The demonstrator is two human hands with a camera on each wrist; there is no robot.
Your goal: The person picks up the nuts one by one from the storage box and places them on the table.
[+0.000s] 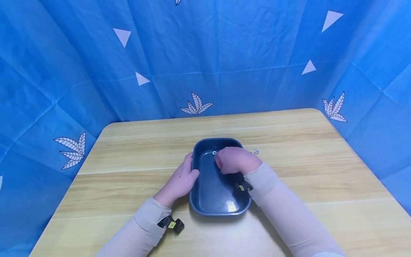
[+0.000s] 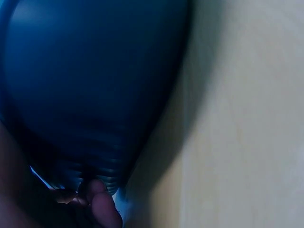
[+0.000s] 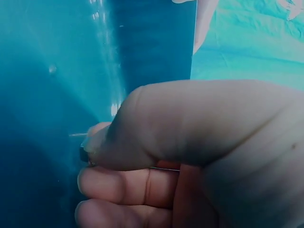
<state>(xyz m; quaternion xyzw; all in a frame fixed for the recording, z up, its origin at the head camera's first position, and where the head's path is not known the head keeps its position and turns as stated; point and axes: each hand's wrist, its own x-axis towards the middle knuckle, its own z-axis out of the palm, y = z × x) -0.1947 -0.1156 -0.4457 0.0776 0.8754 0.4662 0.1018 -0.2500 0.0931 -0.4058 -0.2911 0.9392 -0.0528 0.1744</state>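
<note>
A dark blue tray (image 1: 215,213) lies on the table. My left hand (image 1: 179,180) grips its left side, thumb at the rim and fingers along the outer wall; the left wrist view shows fingertips (image 2: 105,209) against the tray's outer side (image 2: 95,71). Inside the tray, toward its far end, my right hand (image 1: 236,160) is curled. In the right wrist view that hand (image 3: 156,142) pinches a small dark piece (image 3: 84,153) between thumb and finger, mostly hidden. Beside its fingers, a small ring-shaped piece (image 1: 214,152) lies in the tray.
On the wooden table (image 1: 128,178), just right of the tray's far end, lies a small round silvery piece (image 1: 256,151). A blue curtain (image 1: 179,43) with white leaves and triangles hangs behind the table and along its sides.
</note>
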